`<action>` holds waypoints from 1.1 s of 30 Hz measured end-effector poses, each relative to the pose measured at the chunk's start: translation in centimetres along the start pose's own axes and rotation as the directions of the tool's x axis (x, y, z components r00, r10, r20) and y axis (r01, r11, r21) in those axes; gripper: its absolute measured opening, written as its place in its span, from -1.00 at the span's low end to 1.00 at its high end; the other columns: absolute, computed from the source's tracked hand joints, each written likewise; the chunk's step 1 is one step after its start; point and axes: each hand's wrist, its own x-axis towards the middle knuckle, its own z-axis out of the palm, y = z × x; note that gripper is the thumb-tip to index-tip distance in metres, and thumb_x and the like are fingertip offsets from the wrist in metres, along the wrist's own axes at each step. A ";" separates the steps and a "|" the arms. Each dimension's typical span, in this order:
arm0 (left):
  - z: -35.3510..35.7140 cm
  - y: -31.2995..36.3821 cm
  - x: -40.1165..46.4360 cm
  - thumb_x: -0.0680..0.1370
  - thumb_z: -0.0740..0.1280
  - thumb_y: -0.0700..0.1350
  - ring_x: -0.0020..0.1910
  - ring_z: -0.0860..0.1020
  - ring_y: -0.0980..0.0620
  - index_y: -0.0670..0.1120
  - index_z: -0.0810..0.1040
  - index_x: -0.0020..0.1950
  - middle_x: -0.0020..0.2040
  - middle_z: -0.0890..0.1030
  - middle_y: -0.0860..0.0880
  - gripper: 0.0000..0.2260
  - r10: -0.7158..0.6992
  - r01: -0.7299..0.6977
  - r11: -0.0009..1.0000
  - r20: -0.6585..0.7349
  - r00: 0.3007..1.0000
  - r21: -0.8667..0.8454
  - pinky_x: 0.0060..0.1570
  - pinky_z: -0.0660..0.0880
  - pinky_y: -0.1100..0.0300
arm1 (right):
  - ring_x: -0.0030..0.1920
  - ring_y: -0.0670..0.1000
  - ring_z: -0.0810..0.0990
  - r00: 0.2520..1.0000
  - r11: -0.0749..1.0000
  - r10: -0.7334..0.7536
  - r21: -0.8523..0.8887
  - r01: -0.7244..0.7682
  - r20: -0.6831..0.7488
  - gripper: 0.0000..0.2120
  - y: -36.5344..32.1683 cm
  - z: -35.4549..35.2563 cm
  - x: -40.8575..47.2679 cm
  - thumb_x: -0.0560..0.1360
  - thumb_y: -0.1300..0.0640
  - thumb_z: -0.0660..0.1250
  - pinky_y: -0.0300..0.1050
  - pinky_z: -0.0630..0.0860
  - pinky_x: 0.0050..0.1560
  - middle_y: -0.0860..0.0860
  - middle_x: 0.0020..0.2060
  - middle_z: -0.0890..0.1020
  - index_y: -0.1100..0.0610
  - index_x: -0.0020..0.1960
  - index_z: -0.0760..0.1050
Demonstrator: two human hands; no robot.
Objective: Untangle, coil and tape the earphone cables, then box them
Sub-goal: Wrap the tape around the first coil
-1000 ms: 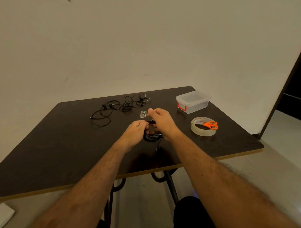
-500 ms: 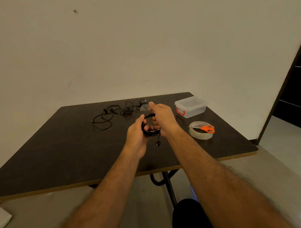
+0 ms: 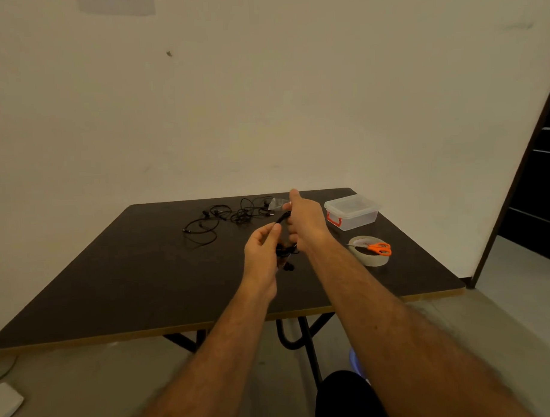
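Observation:
A coiled black earphone cable (image 3: 284,236) hangs in the air between both hands, above the middle of the dark table (image 3: 120,276). My left hand (image 3: 261,255) pinches the coil's near side; an earbud dangles below it. My right hand (image 3: 305,221) grips the coil's far side and also holds a small clear strip of tape (image 3: 278,203) at its fingertips. More tangled black earphones (image 3: 227,216) lie at the table's back. A clear plastic box (image 3: 351,212) with a lid and red latch stands at the back right. A tape roll (image 3: 370,256) lies in front of it.
Orange-handled scissors (image 3: 376,247) rest on top of the tape roll. The table's front edge runs just below my forearms, with metal legs under it. A dark doorway is at the far right, and a white object lies on the floor at the lower left.
Both hands have lifted the coiled cable off the table and away from me. The right hand has risen higher with the tape strip. The camera has tilted up.

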 end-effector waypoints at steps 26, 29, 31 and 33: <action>-2.3 3.6 -5.0 0.56 0.37 0.06 -0.05 0.64 0.03 -0.04 0.49 0.17 0.02 0.67 0.01 -0.74 0.490 -0.451 0.143 0.333 0.805 0.881 -0.05 0.61 0.02 | -0.56 -0.04 0.19 1.000 1.000 0.018 0.009 -0.018 0.002 -0.69 -2.5 1.7 -2.7 0.62 0.03 0.09 -0.24 0.16 -0.60 0.06 -0.44 0.33 0.24 -0.10 0.44; -2.3 4.0 -4.7 0.57 0.35 0.06 -0.06 0.63 0.04 -0.05 0.56 0.16 -0.01 0.68 0.00 -0.75 0.493 -0.476 0.087 0.378 0.784 0.875 -0.04 0.60 0.04 | -0.55 -0.04 0.18 0.999 0.999 0.035 0.021 -0.035 0.003 -0.72 -2.4 1.4 -2.5 0.62 0.06 0.09 -0.27 0.14 -0.62 0.06 -0.43 0.31 0.24 -0.05 0.44; -2.2 4.1 -4.6 0.61 0.30 0.04 -0.09 0.62 0.03 -0.06 0.60 0.15 -0.03 0.66 -0.02 -0.78 0.464 -0.470 -0.020 0.424 0.778 0.883 -0.06 0.58 0.08 | -0.54 -0.04 0.16 0.998 0.997 0.053 0.046 -0.054 0.017 -0.76 -2.4 1.2 -2.4 0.62 0.08 0.09 -0.28 0.12 -0.62 0.06 -0.42 0.30 0.22 -0.04 0.42; -2.0 3.9 -4.4 0.65 0.24 0.00 -0.11 0.59 0.02 -0.07 0.62 0.14 -0.02 0.61 -0.04 -0.77 0.429 -0.457 -0.117 0.460 0.777 0.882 -0.10 0.55 0.11 | -0.54 -0.05 0.14 0.996 0.993 0.078 0.081 -0.080 0.030 -0.79 -2.3 1.2 -2.4 0.62 0.09 0.10 -0.29 0.10 -0.62 0.05 -0.43 0.28 0.21 -0.05 0.40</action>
